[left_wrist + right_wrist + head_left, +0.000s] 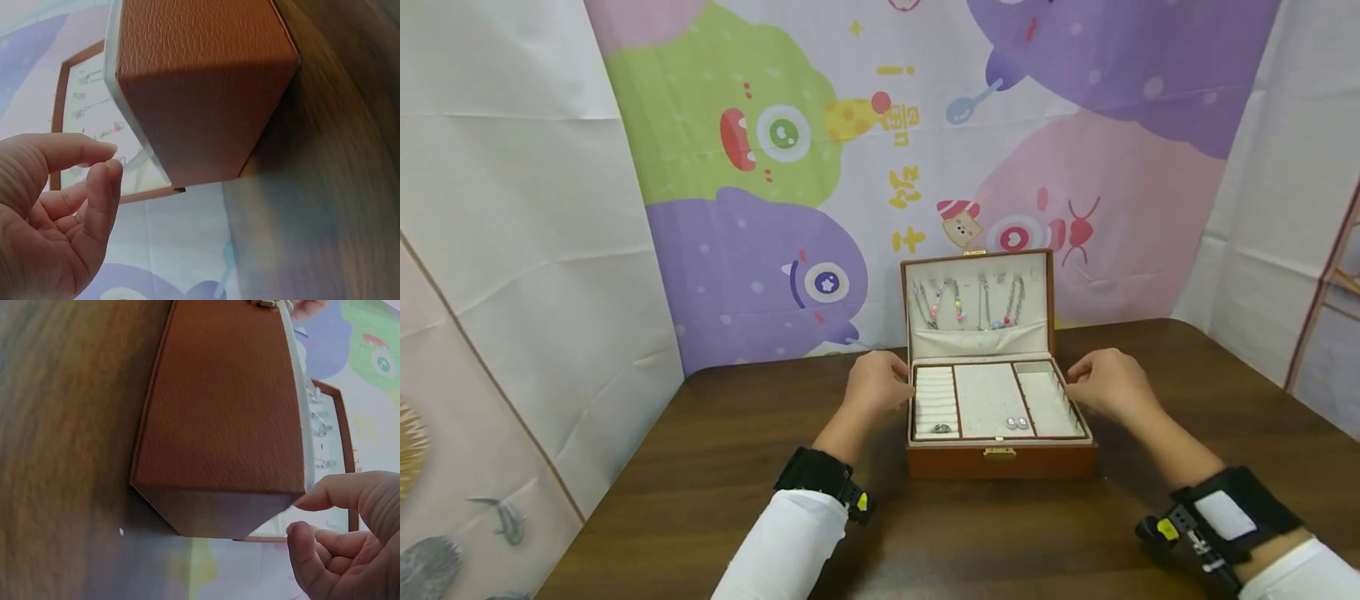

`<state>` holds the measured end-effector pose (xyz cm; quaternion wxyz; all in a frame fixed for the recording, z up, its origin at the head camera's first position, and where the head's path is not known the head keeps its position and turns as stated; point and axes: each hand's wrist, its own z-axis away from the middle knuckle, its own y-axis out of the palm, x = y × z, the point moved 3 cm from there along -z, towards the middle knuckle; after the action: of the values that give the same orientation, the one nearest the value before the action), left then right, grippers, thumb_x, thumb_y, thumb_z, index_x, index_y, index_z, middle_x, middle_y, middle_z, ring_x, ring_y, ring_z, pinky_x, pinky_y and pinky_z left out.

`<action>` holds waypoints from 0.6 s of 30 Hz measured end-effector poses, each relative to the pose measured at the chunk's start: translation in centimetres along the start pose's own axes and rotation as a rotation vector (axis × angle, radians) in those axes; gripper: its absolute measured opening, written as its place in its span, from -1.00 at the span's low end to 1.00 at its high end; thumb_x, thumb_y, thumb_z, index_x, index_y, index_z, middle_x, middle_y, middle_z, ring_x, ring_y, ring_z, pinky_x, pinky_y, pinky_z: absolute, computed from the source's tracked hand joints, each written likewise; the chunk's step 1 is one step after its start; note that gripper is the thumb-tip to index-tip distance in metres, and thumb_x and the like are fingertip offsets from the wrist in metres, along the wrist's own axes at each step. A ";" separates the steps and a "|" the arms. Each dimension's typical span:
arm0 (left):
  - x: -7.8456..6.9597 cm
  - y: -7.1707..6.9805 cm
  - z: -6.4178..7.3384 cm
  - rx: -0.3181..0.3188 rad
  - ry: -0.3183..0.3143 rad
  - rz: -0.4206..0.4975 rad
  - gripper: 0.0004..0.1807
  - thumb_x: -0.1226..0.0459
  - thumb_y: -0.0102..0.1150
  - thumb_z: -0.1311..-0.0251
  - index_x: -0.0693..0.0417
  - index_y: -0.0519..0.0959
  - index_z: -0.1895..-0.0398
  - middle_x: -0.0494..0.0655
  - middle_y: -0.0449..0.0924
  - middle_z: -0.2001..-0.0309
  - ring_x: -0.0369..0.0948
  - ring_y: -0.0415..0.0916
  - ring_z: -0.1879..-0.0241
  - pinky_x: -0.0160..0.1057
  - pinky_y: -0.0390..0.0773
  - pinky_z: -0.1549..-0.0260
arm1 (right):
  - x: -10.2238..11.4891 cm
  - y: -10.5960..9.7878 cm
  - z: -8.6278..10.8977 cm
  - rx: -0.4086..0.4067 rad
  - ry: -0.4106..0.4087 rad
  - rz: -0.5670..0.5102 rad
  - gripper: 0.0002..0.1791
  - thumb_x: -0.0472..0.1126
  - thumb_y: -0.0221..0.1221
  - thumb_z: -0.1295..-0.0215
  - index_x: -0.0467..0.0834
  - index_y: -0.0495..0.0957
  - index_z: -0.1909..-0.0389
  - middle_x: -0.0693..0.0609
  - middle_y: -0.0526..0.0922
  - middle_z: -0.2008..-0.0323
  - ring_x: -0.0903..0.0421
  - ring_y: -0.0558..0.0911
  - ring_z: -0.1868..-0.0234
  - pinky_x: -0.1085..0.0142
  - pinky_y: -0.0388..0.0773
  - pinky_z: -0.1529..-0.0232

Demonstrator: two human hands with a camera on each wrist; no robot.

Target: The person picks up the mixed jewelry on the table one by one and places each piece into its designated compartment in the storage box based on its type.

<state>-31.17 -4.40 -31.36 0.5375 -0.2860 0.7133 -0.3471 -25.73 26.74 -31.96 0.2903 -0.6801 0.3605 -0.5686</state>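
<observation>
A brown jewelry box (955, 462) stands with its lid raised. Its cream tray (985, 400) has ring rolls on the left, a middle section and a right compartment. A ring (941, 428) sits in the rolls, and two round pearl-like earrings (1017, 422) are in the middle section. My left hand (874, 383) is at the tray's left side, thumb and a fingertip meeting on a pale strip (139, 160) by the rim. At the opposite side is my right hand (1108, 385), one fingertip right at the rim (304, 456), with a gap between finger and thumb.
Several necklaces (981, 302) hang inside the raised lid (1052, 292). A gold clasp (999, 453) is on the box front. The box stands on a dark wooden table (700, 475), with a cartoon-printed cloth (917, 108) behind it.
</observation>
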 end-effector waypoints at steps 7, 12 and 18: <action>0.5 -0.7 0.0 0.022 0.000 0.037 -0.87 0.33 0.36 -0.03 0.14 0.68 0.33 -0.14 0.63 0.58 -0.19 0.61 0.66 -0.26 0.59 0.48 | 0.1 -0.4 -0.2 -0.001 -0.010 0.013 -0.65 -0.21 0.25 -0.12 -0.41 0.63 0.18 0.04 0.63 0.62 0.05 0.63 0.64 0.22 0.47 0.53; 0.5 -1.0 -0.2 0.042 -0.007 0.129 -0.90 0.36 0.36 -0.06 0.18 0.65 0.35 -0.09 0.62 0.59 -0.02 0.67 0.55 -0.26 0.60 0.53 | 0.2 -0.3 -0.4 0.006 -0.029 0.030 -0.67 -0.23 0.21 -0.12 -0.41 0.64 0.19 0.01 0.62 0.66 0.06 0.61 0.65 0.22 0.47 0.50; 0.5 -1.6 -1.0 0.071 -0.033 0.272 -0.90 0.37 0.32 -0.14 0.25 0.62 0.32 0.05 0.65 0.50 -0.06 0.63 0.56 -0.13 0.67 0.46 | 0.4 -0.3 -1.1 0.016 -0.046 0.037 -0.73 -0.25 0.22 -0.11 -0.38 0.64 0.25 0.04 0.62 0.61 0.07 0.61 0.66 0.23 0.48 0.52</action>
<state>-32.21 -5.58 -30.21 0.6008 -0.1733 0.7239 -0.2914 -26.69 26.65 -31.28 0.3141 -0.6840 0.3617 -0.5502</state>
